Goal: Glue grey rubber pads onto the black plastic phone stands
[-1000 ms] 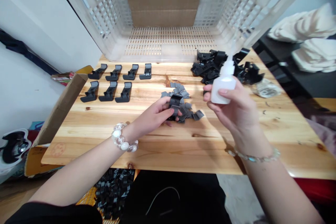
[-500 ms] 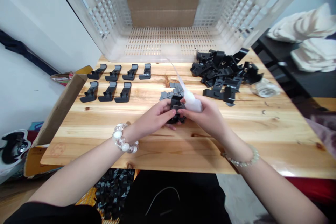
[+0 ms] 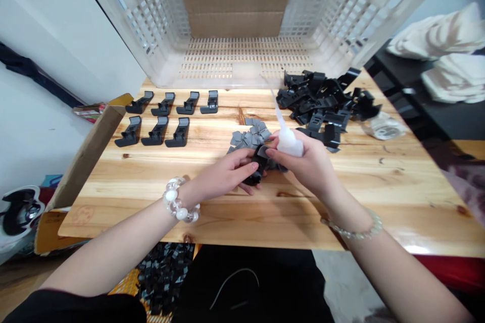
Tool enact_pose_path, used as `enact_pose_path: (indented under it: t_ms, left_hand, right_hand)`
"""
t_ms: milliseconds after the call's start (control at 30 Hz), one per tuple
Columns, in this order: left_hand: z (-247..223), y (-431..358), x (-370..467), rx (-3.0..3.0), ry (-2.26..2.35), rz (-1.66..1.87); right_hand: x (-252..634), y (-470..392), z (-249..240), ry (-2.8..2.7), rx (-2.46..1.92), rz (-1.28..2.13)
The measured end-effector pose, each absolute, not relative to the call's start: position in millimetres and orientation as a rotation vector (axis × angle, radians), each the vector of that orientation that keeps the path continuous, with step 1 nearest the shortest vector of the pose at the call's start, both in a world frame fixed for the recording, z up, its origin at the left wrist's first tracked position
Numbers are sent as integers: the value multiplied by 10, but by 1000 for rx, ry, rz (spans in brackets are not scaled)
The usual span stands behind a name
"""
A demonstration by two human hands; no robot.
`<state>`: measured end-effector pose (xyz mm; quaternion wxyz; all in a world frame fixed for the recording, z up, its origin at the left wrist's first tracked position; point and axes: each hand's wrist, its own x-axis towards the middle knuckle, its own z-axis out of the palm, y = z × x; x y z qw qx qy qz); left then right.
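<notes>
My left hand (image 3: 237,169) is closed on a black plastic bracket (image 3: 258,164), held low over the table. A grey pad (image 3: 262,151) shows on the bracket's upper end. My right hand (image 3: 301,159) wraps round a white squeeze bottle (image 3: 290,144) whose thin nozzle points away and up to the left. The right thumb and a finger touch the bracket's padded end. Just beyond the hands lies a small pile of grey pads (image 3: 250,136), partly hidden by them. Farther left, two rows of black brackets (image 3: 155,131) with grey pads on their tops stand on the wood.
A heap of black brackets (image 3: 322,98) lies at the right back, beside a roll of clear tape (image 3: 384,126). The white plastic crate (image 3: 204,81) spans the table's far edge, with cardboard (image 3: 235,0) inside. Below the near edge is a yellow basket (image 3: 127,282) of small dark pieces.
The bracket has turned in my left hand, so its padded end now leans up to the right. My right hand has shifted slightly right with the bottle, uncovering more grey pads.
</notes>
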<state>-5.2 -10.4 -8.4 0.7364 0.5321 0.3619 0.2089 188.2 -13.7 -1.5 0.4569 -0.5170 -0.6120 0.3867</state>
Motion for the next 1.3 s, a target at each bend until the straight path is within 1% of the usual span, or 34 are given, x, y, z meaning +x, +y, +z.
enact_pose_path:
  t_ms: [100, 633, 1300]
  left_hand:
    - [-106, -107, -50, 1179, 780, 448]
    - [-74, -114, -53, 1145, 757, 453]
    - [-47, -158, -21, 1166, 815, 485]
  right_hand:
    - [1880, -138, -14, -1454, -1340, 1067]
    - [1863, -166, -3, -1480, -1380, 1032]
    - [1830, -198, -32, -1609, -1370, 783]
